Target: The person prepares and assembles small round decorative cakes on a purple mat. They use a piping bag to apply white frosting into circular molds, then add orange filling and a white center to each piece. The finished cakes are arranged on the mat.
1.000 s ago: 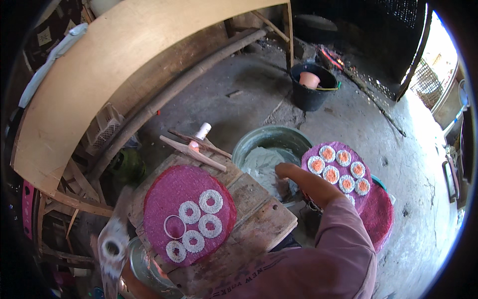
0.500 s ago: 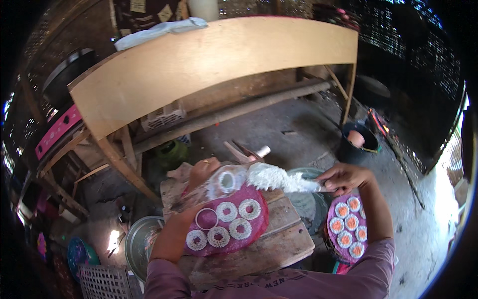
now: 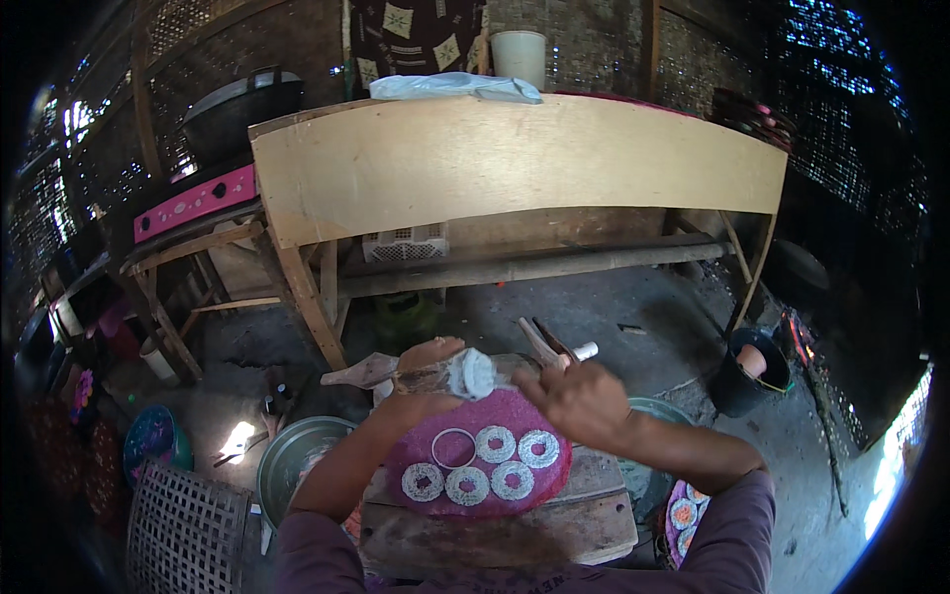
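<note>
Over the far edge of a low wooden board, my left hand is wrapped round a tube-shaped dough press. White dough fills and rims the press's mouth, which points to the right. My right hand is closed just beside that mouth, gripping a blurred flat spatula mostly hidden by the fingers. Below both hands lies a purple mat with several rings of piped white dough. A thin empty hoop rests among them.
A basin stands left of the board, and another right of it. Orange-topped dough rings lie at lower right. Beyond are wooden sticks, a black bucket and a long table. A woven basket is at left.
My right hand has swung left from above the right basin to the press's mouth. The long heap of dough on the spatula is now at the mouth. The view has shifted.
</note>
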The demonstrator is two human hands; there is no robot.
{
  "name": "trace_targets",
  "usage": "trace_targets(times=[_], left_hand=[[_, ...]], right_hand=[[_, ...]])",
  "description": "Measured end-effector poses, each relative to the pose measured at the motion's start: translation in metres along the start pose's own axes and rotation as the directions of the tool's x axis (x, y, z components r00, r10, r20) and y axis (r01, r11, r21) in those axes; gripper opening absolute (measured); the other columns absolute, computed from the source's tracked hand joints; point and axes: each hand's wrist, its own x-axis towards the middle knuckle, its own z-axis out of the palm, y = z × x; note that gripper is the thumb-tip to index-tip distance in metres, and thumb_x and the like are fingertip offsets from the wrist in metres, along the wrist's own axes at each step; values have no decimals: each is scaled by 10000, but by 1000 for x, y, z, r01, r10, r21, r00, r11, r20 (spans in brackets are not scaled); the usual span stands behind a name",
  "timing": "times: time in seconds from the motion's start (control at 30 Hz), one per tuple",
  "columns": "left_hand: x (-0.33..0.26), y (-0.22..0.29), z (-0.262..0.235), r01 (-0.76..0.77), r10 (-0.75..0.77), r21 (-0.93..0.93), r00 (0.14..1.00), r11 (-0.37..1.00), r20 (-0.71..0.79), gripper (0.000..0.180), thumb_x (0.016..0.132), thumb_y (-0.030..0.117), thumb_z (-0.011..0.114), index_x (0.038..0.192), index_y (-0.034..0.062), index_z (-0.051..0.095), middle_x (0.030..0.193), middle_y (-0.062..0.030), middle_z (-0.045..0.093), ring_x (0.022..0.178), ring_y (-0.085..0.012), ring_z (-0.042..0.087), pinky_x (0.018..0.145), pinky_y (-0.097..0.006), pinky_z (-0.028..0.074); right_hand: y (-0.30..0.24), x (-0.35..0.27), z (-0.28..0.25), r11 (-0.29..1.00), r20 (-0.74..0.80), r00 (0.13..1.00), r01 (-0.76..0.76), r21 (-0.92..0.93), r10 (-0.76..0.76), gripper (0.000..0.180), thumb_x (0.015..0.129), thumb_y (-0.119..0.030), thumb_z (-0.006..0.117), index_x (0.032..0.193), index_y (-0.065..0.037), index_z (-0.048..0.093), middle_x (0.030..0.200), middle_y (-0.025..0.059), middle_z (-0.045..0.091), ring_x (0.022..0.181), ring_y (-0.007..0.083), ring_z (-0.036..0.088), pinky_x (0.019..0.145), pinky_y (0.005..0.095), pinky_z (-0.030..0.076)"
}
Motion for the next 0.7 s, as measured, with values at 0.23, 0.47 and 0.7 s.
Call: trace_targets(times=[0.23, 0.47, 0.7], left_hand=[[-51, -68, 17, 74, -78, 85, 996, 994, 39, 540, 631, 351, 794, 1062, 88, 602, 942, -96, 627, 869, -287, 627, 761, -400, 501], [-31, -29, -13, 61, -47, 78, 984, 995, -170, 522, 680, 474, 668, 966, 47, 573, 848, -140, 578, 809, -363, 592, 682, -453, 467], [-42, -22, -5, 53, -50, 47, 996, 997, -69, 519, 658, 501, 706, 925, 74, 582, 833, -111, 593, 797, -342, 604, 657, -439, 477]], right_hand=[[3, 2, -27, 992, 148, 984, 81, 102, -95, 420, 785, -100, 553, 1201, -60, 594, 641, 19, 553, 539, 161, 604, 519, 300, 482], [10, 27, -32, 990, 88, 994, 60, 128, -71, 408, 810, -136, 547, 1214, -119, 606, 697, 33, 605, 553, 163, 623, 491, 306, 483], [-18, 27, 5, 947, 84, 991, 72, 312, -103, 458, 772, -110, 570, 1228, -73, 550, 689, 66, 617, 557, 209, 639, 481, 340, 498]])
